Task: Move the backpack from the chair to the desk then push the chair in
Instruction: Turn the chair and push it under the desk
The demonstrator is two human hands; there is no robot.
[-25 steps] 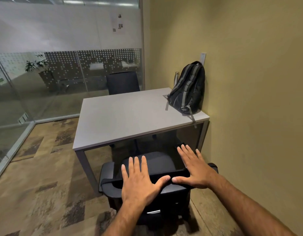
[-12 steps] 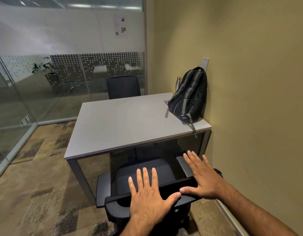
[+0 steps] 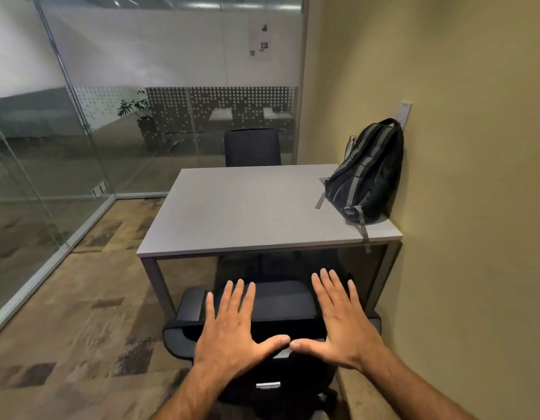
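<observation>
My left hand (image 3: 232,331) and right hand (image 3: 338,322) lie flat, fingers spread, palms on the top of the chair (image 3: 281,304) back. Neither hand grips anything; the thumbs nearly meet at the centre. The backpack (image 3: 367,174) stands upright on the far right corner of the desk (image 3: 247,207), leaning against the wall (image 3: 459,177). That step appears complete.

Risks, as I judge them:
- Uneven palm pressure could swivel the chair and drive an armrest into the right desk leg or the wall.
- Flat palms can slip off the back, since nothing is clasped.
- One backpack strap hangs over the front desk edge; the chair could snag it.

Clearance: the seat faces the opening between the two front desk legs. Room is tight on the right and open on the left, toward the carpet (image 3: 80,313).
</observation>
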